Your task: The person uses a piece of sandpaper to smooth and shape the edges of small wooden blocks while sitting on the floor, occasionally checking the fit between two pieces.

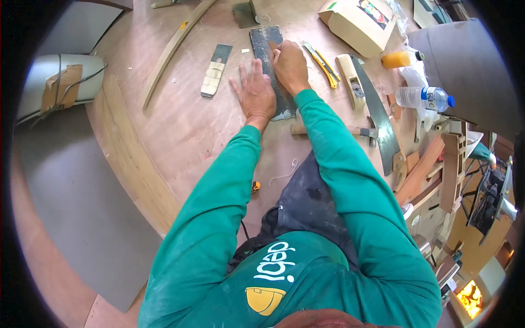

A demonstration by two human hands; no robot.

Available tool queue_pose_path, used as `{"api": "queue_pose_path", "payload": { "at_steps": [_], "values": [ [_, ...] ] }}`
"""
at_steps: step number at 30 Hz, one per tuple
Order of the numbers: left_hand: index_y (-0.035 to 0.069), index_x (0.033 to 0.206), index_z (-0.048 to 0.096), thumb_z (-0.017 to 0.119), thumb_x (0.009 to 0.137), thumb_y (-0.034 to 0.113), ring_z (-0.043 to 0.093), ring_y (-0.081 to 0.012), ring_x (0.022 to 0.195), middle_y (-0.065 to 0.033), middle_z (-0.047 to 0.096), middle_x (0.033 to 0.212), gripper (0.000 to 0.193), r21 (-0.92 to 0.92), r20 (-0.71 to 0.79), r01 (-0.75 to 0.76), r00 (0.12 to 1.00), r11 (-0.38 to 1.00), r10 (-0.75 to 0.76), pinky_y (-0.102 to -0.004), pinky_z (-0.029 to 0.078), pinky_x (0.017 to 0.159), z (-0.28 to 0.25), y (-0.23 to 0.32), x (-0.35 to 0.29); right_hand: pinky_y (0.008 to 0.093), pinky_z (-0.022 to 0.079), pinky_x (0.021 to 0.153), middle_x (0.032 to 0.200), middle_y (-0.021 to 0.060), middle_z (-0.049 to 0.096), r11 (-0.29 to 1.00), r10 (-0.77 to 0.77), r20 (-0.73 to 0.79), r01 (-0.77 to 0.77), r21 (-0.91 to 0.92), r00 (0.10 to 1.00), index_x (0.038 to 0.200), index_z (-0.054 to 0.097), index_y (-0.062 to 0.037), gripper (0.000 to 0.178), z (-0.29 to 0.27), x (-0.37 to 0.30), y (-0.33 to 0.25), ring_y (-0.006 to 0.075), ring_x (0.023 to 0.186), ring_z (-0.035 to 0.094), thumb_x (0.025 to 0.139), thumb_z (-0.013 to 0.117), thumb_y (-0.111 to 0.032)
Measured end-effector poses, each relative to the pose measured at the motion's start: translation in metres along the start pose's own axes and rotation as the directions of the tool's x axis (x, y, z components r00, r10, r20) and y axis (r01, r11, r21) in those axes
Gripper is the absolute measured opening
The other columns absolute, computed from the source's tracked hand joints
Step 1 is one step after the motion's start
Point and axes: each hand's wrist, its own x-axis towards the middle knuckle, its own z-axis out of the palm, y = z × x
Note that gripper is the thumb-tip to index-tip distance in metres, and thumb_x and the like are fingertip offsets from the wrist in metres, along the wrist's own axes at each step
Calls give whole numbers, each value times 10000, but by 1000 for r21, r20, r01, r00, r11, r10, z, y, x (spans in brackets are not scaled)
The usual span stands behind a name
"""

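Note:
A long dark, dusty flat strip (pixel 266 36) lies on the work surface in front of me. My left hand (pixel 256 94) rests against its left side, fingers stretched out and apart, holding nothing. Over the strip, my right hand (pixel 291 65) is closed, with a small brown piece (pixel 273 46) showing at the fingertips. Most of that piece is hidden, so its kind is unclear. To the left lies a dark metal blade (pixel 214 71) partly wrapped in pale tape. Yellow utility knives (pixel 322 64) are just right of my right hand.
Rightward lie a wooden hand plane (pixel 350 82), a handsaw (pixel 383 131) and a hammer (pixel 370 133), its handle under my right forearm. Beyond are a cardboard box (pixel 355 27), an orange bottle (pixel 400 59) and a water bottle (pixel 424 98). A curved wooden strip (pixel 172 54) lies at left.

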Motion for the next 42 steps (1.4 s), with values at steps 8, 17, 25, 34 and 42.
{"api": "queue_pose_path", "payload": {
  "at_steps": [8,17,25,34,42],
  "values": [
    [115,1666,389,430,1098,286,243,-357,1639,-56,410,1725,595,16,-7,29,1000,999,-29,-649,47,1313,-9,-14,-7,573,548,851,1058,267,673,991,131,164,-128,-29,978,1024,651,24,287,-17,-105,-3,474,985,679,1063,608,-258],
    [113,1661,398,463,1092,271,241,-347,1641,-50,416,1722,593,34,36,10,999,999,-11,-651,49,1314,-3,-1,-3,572,541,854,1022,270,660,996,-66,8,66,-54,998,1012,639,18,249,-1,-17,-4,484,979,665,1060,591,-222],
    [107,1652,420,482,1076,278,234,-361,1644,-54,428,1716,604,33,30,49,998,998,-50,-651,43,1315,-14,-11,-3,506,536,949,1066,246,672,998,35,112,-30,-53,993,1057,665,34,181,-14,-81,-10,420,1074,656,1032,607,-135],
    [118,1661,412,480,1070,276,216,-356,1651,-43,411,1728,616,-7,15,42,999,999,-42,-646,35,1319,-7,-13,-3,537,561,919,1088,263,667,992,38,219,-10,-128,975,1106,654,20,202,-14,-78,0,450,1063,678,1035,604,-162],
    [131,1668,404,488,1073,271,237,-347,1646,-21,407,1732,617,-28,20,19,1000,999,-19,-642,55,1316,-2,-2,-3,546,571,886,1109,278,651,994,12,26,-9,-111,1000,1111,628,26,233,6,-23,8,466,1034,680,1051,606,-198]
  ]
}}
